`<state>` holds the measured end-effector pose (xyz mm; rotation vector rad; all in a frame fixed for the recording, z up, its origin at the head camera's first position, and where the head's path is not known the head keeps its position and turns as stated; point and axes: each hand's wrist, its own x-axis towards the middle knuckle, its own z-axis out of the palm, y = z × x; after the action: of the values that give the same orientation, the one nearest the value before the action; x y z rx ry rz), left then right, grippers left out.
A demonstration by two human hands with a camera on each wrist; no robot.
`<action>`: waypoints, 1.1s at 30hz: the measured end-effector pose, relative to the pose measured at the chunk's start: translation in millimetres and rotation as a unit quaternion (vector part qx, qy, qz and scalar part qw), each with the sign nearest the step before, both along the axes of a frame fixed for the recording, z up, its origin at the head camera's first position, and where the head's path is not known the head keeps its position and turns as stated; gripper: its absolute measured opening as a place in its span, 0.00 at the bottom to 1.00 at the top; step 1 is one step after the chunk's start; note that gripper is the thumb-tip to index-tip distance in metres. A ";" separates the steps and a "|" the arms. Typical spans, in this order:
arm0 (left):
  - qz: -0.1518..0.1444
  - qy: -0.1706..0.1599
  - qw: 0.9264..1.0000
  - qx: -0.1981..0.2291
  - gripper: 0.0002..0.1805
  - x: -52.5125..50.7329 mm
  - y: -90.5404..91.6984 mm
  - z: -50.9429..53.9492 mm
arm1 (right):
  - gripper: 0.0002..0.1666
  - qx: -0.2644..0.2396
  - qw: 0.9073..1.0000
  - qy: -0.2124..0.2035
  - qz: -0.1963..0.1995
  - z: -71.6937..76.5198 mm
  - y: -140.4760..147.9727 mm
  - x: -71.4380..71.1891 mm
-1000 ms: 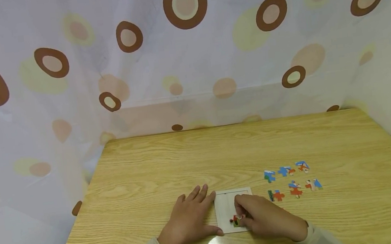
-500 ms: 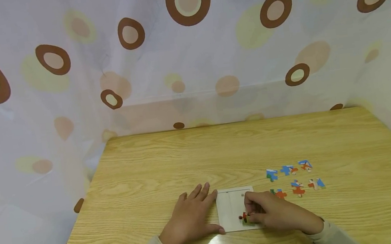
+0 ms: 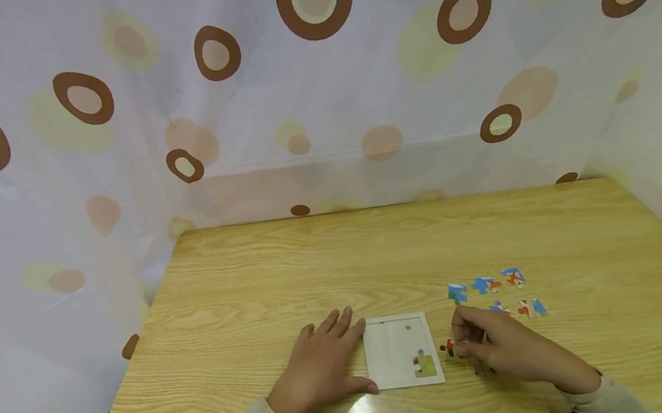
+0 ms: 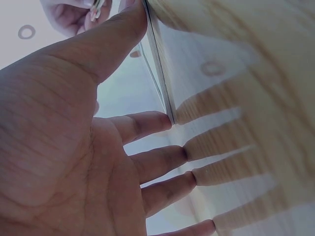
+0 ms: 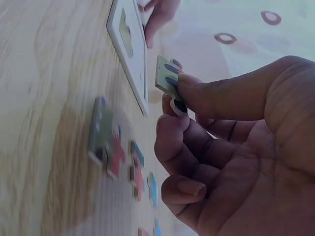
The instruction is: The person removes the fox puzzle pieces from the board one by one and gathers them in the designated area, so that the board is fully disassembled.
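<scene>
My right hand [image 3: 506, 346] pinches a jigsaw piece [image 5: 166, 78] between thumb and fingers, above the table just right of the white puzzle tray [image 3: 390, 349]. The piece shows green with dark ovals and a bit of red. Inside the tray's near right corner lies another jigsaw piece [image 3: 426, 365], mostly green. On the tray's left side rests my left hand [image 3: 321, 366], fingers spread, its thumb and index finger touching the frame. Below the right hand, a green and red piece [image 5: 106, 132] lies on the table; in the head view the hand mostly hides it.
Several loose jigsaw pieces [image 3: 485, 284] in blue, red and white lie in rows on the wooden table [image 3: 265, 275], beyond the right hand. A spotted cloth [image 3: 308, 114] hangs behind and beside the table.
My right hand has moved right, out of the tray, with the jigsaw piece still pinched. The green piece in the tray's corner has come into view. The left hand stays put.
</scene>
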<state>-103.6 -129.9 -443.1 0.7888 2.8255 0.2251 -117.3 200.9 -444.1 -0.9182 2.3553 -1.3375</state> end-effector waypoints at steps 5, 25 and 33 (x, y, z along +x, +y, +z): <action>-0.001 -0.005 1.000 0.002 0.56 0.4 -0.3 -0.4 | 0.09 0.007 1.000 0.013 -0.011 0.4 9.7 1.1; 0.002 -0.012 1.000 0.007 0.56 -0.3 0.3 1.2 | 0.05 0.037 0.997 -0.049 -0.049 -6.6 76.1 -10.5; 0.002 -0.010 1.000 0.004 0.56 -0.8 0.4 0.2 | 0.04 0.061 0.996 -0.054 -0.024 -9.5 84.0 -11.6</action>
<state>-104.4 -129.4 -442.9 0.7772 2.8092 0.2439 -129.0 284.9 -453.6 -0.7405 2.3601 -1.2142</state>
